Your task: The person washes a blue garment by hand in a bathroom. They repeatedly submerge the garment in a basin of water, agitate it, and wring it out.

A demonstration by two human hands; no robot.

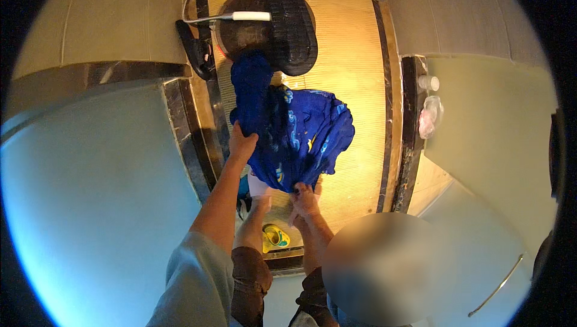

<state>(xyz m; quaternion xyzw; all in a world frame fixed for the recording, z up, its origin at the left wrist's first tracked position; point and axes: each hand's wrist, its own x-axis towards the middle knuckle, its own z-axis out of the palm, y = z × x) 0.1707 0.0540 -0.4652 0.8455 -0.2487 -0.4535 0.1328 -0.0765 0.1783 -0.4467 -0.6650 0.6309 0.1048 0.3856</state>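
A dark blue cloth [311, 124] with light blue and yellow print hangs bunched over the ribbed floor before me. My left hand [243, 143] grips its left side, thumb over the fabric. Lower down, my right hand [305, 198] holds the near edge of the same cloth in closed fingers. A narrower blue length [252, 74] stretches from the left part up to the rim of a round basin [243, 38]. Whether its far end lies inside the basin is hidden by shadow. A black, textured, pad-like item [293, 29] covers the basin's right side.
Across the basin lies a white handle [251, 16] on a metal hose [198, 21]. A black slipper [194, 49] leans at the left edge. One yellow clog [275, 236] sits between my feet. On the right ledge are a white cup [428, 83] and a plastic bag [431, 117].
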